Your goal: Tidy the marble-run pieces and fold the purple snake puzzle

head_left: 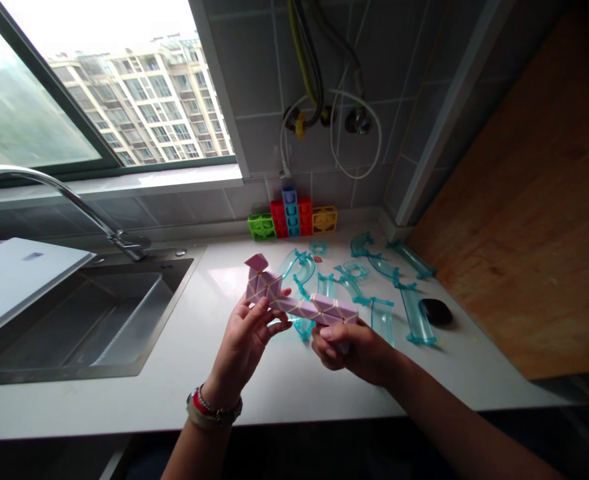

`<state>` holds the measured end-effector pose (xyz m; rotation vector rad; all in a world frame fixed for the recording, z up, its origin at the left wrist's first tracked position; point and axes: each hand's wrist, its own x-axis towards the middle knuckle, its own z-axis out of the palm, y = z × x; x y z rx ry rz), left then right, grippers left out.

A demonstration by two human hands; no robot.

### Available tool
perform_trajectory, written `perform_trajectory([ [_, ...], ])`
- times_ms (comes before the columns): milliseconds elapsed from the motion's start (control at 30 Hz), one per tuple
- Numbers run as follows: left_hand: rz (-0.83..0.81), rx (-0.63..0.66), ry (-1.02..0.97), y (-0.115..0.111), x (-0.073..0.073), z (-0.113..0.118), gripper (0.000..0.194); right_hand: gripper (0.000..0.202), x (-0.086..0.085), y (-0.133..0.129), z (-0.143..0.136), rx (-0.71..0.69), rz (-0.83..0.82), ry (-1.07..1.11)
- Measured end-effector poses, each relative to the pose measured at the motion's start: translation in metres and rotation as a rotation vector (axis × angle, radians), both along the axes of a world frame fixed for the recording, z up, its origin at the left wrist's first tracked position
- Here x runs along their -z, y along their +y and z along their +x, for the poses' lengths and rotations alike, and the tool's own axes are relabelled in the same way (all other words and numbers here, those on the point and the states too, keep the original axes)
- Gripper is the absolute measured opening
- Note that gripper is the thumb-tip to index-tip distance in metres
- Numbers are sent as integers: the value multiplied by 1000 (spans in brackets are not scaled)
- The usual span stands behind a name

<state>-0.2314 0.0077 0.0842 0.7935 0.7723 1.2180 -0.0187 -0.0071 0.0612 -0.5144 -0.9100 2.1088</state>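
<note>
A pink folding snake puzzle (299, 307) made of triangular segments is held up above the white counter. My left hand (248, 330) grips its left end, a compact folded cluster with one segment sticking up. My right hand (347, 347) is closed round the right end, thumb on top, and hides part of it. A thin straight stretch joins the two ends. Behind and beneath the puzzle, several translucent teal track pieces (417, 313) lie spread over the counter.
A sink (124, 320) with a chrome faucet (64, 190) and a white board (19, 287) is at left. Coloured blocks (291, 217) stand against the tiled wall. A black oval object (435, 311) lies at right beside a wooden panel (539, 233).
</note>
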Motion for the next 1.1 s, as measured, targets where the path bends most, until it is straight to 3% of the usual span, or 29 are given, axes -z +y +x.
perform_trajectory([
  [67, -14, 50, 24, -6, 4, 13, 40, 23, 0, -2, -3, 29, 36, 17],
  [133, -8, 180, 67, -12, 9, 25, 35, 16, 1, -5, -6, 32, 60, -10],
  [233, 37, 310, 146, -17, 14, 34, 35, 20, 1, -5, -8, 23, 123, -206],
  [333, 53, 154, 200, -15, 15, 30, 33, 34, -2, -2, -4, 99, 271, -444],
  [433, 49, 2, 263, -11, 12, 22, 27, 39, -5, 2, 2, 218, 393, -551],
  [633, 76, -22, 243, -12, 8, 22, 32, 42, -3, 4, 4, 314, 427, -615],
  [867, 90, -41, 318, -12, 9, 27, 26, 42, 1, 4, -2, 308, 379, -567],
  [1100, 87, -134, 339, -13, 17, 32, 24, 41, 11, 1, -11, 468, 375, -602],
])
